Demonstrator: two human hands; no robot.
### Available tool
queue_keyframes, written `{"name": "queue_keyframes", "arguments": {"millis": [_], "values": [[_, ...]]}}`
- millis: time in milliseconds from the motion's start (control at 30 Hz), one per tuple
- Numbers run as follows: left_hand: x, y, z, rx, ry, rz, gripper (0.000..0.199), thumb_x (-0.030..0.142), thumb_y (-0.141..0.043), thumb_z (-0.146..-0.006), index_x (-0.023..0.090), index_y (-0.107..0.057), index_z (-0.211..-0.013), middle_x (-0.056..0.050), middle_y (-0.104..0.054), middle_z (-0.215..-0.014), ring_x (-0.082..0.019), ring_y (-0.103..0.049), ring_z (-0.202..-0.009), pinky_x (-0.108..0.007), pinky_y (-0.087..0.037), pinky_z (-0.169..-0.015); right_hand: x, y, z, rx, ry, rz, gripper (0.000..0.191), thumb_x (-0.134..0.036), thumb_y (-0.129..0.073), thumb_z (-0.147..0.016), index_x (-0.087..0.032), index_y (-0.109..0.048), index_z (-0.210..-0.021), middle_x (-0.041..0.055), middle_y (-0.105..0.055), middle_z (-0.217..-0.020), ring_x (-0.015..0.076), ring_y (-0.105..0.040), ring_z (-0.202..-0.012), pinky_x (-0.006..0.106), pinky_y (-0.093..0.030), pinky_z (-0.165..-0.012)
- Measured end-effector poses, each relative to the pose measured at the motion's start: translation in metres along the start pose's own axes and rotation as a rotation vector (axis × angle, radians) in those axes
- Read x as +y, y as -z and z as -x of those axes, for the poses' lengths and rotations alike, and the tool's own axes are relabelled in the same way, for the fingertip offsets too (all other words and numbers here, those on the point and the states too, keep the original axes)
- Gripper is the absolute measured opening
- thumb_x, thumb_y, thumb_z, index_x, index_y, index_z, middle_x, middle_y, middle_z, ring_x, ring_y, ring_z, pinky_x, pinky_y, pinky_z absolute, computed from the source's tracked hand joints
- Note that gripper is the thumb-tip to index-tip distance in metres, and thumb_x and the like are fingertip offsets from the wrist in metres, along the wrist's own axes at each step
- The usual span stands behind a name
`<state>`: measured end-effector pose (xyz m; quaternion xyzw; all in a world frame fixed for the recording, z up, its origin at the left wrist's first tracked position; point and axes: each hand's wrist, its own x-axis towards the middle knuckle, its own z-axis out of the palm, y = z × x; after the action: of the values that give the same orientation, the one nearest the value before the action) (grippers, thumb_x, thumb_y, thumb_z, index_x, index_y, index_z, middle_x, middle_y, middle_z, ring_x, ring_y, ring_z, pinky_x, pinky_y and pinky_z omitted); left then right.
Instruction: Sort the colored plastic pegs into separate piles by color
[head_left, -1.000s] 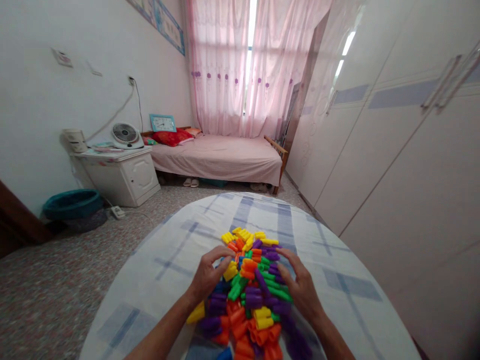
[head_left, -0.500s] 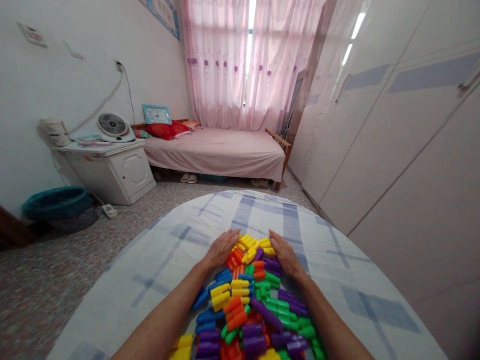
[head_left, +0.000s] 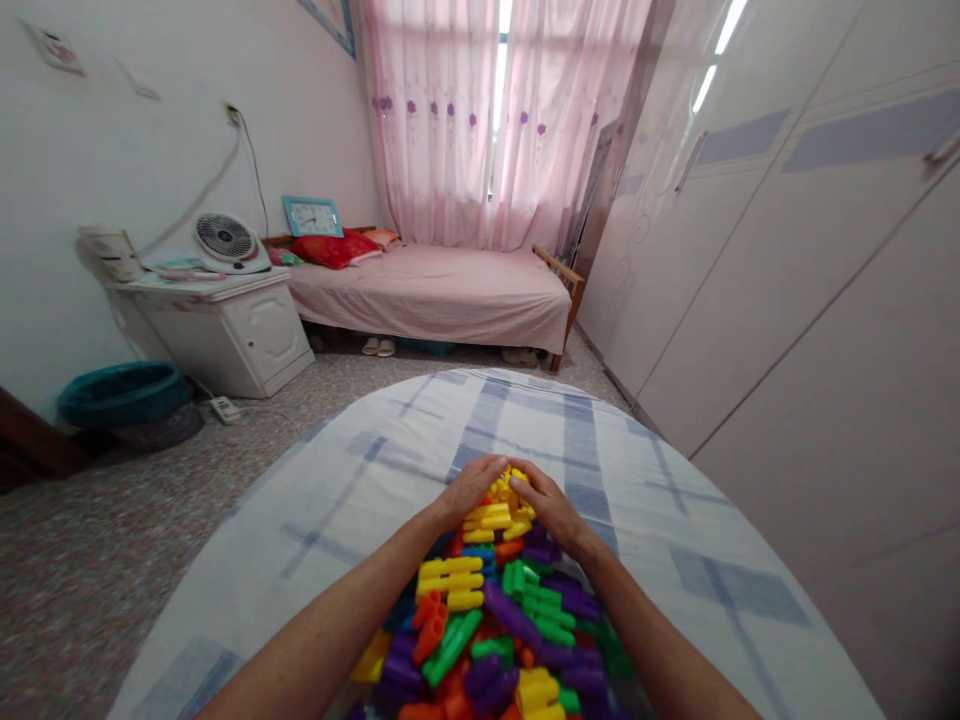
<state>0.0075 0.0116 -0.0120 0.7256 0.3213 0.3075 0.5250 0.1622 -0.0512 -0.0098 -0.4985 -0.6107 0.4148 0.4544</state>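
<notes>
A heap of plastic building blocks (head_left: pixel 517 610) with joined rounded pegs lies on the table between my forearms, in yellow, green, purple, orange and blue. My left hand (head_left: pixel 474 488) curves around the heap's far left side with its fingers stretched out. From the far right, my right hand (head_left: pixel 546 503) cups the same end, its thumb beside the yellow blocks (head_left: pixel 517 508). The fingertips of both hands meet or nearly meet beyond these yellow blocks. Neither hand grips a single block. My forearms partly hide the heap's sides.
A checked blue-and-white cloth (head_left: pixel 360 490) covers the round-edged table. Beyond it stands a bed (head_left: pixel 450 290) with a pink sheet. A white cabinet (head_left: pixel 270 340) carrying a fan (head_left: pixel 226 240) and a teal bin (head_left: pixel 124 395) are at left. A tall wardrobe (head_left: pixel 787 300) lines the right.
Both hands have moved inward around the far end, bringing their fingertips together. The blocks have been pushed closer and shifted, with several turned over.
</notes>
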Motion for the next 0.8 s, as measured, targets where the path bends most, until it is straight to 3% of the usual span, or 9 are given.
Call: {"name": "queue_keyframes", "arguments": {"millis": [133, 300, 433, 533, 633, 700, 800], "values": [[0.031, 0.006, 0.03, -0.068, -0.03, -0.009, 0.051, 0.051, -0.028, -0.09, 0.014, -0.061, -0.102, -0.004, -0.065, -0.096, -0.017, -0.056, -0.089, -0.03, -0.045, -0.084, -0.028, -0.005, 0.028, -0.047, 0.051, 0.036, 0.045, -0.038, -0.053, -0.082, -0.022, -0.05, -0.124, 0.0041, -0.055, -0.124, 0.0202, -0.051, -0.113, 0.036, -0.038, -0.098], [0.069, 0.001, 0.088, -0.102, -0.164, -0.122, 0.04, 0.041, -0.032, -0.092, 0.018, -0.058, -0.112, -0.004, -0.062, -0.109, -0.017, -0.054, -0.102, -0.029, -0.04, -0.094, -0.056, -0.024, 0.083, -0.047, 0.199, 0.296, 0.038, -0.03, -0.055, -0.081, -0.024, -0.053, -0.118, 0.0052, -0.053, -0.125, 0.0212, -0.047, -0.116, 0.038, -0.035, -0.101], [0.08, -0.006, 0.138, -0.105, -0.246, -0.202, 0.035, 0.034, -0.034, -0.093, 0.022, -0.057, -0.117, -0.005, -0.058, -0.121, -0.018, -0.049, -0.115, -0.032, -0.035, -0.104, -0.067, -0.043, 0.126, -0.072, 0.297, 0.459, 0.04, -0.026, -0.055, -0.08, -0.027, -0.052, -0.12, 0.005, -0.047, -0.133, 0.0235, -0.038, -0.126, 0.043, -0.028, -0.106], [0.066, 0.0, 0.17, 0.066, -0.207, -0.267, 0.035, 0.034, -0.034, -0.092, 0.024, -0.058, -0.116, -0.005, -0.054, -0.127, -0.02, -0.046, -0.121, -0.037, -0.034, -0.107, -0.061, -0.042, 0.151, 0.051, 0.283, 0.529, 0.039, -0.03, -0.05, -0.084, -0.029, -0.05, -0.123, 0.0036, -0.046, -0.134, 0.024, -0.032, -0.13, 0.046, -0.026, -0.107], [0.032, 0.013, 0.195, 0.377, -0.096, -0.407, 0.037, 0.038, -0.035, -0.091, 0.025, -0.058, -0.116, -0.005, -0.049, -0.133, -0.023, -0.04, -0.126, -0.045, -0.03, -0.109, -0.027, -0.02, 0.174, 0.422, 0.165, 0.613, 0.039, -0.036, -0.04, -0.087, -0.027, -0.048, -0.125, 0.005, -0.047, -0.134, 0.0249, -0.035, -0.128, 0.049, -0.028, -0.105], [0.007, 0.018, 0.208, 0.522, 0.016, -0.482, 0.041, 0.041, -0.036, -0.089, 0.022, -0.055, -0.12, -0.007, -0.047, -0.135, -0.025, -0.036, -0.129, -0.05, -0.025, -0.111, 0.006, -0.003, 0.189, 0.627, 0.058, 0.74, 0.04, -0.041, -0.038, -0.086, -0.025, -0.053, -0.12, 0.0072, -0.05, -0.13, 0.0291, -0.036, -0.127, 0.054, -0.028, -0.103], [-0.018, 0.014, 0.22, 0.567, 0.165, -0.456, 0.048, 0.043, -0.032, -0.09, 0.017, -0.046, -0.129, -0.01, -0.043, -0.139, -0.024, -0.034, -0.131, -0.048, -0.024, -0.111, 0.044, 0.01, 0.204, 0.641, 0.008, 0.9, 0.041, -0.045, -0.031, -0.086, -0.023, -0.065, -0.093, 0.0121, -0.054, -0.125, 0.0372, -0.039, -0.123, 0.062, -0.029, -0.097]]}}
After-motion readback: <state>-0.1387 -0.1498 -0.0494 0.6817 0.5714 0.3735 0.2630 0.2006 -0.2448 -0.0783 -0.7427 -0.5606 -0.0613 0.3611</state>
